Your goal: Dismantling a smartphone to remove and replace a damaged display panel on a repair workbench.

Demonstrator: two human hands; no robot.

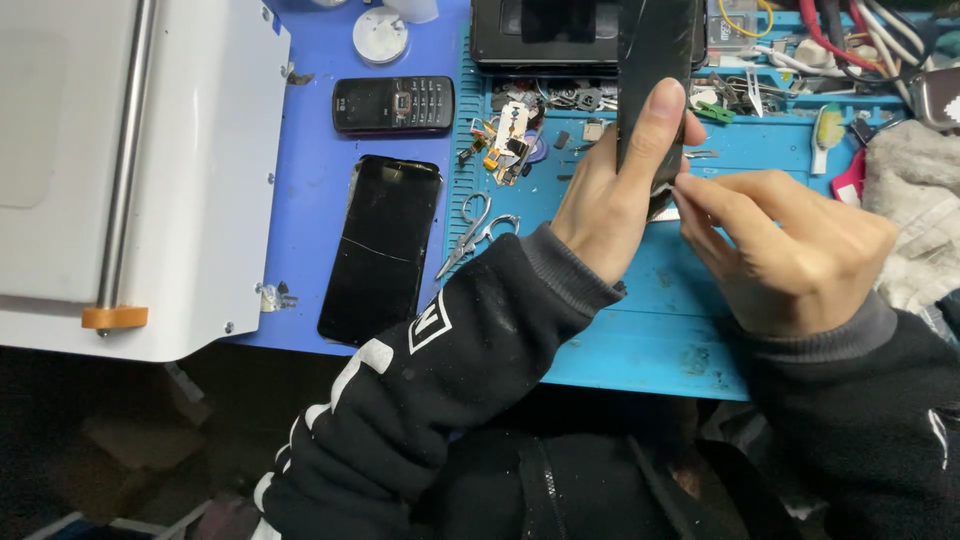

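Left hand is gripping a black phone upright above the blue mat, thumb pressing along its face, the other fingers wrapping behind. Right hand is meeting the phone's lower edge, forefinger and thumb pinching together there; whatever they are pinching is too small to tell. Small scissors are lying left of the wrist.

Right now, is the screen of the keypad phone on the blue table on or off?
Off. The keypad phone lies flat, face up, and its screen is dark, with no picture or light.
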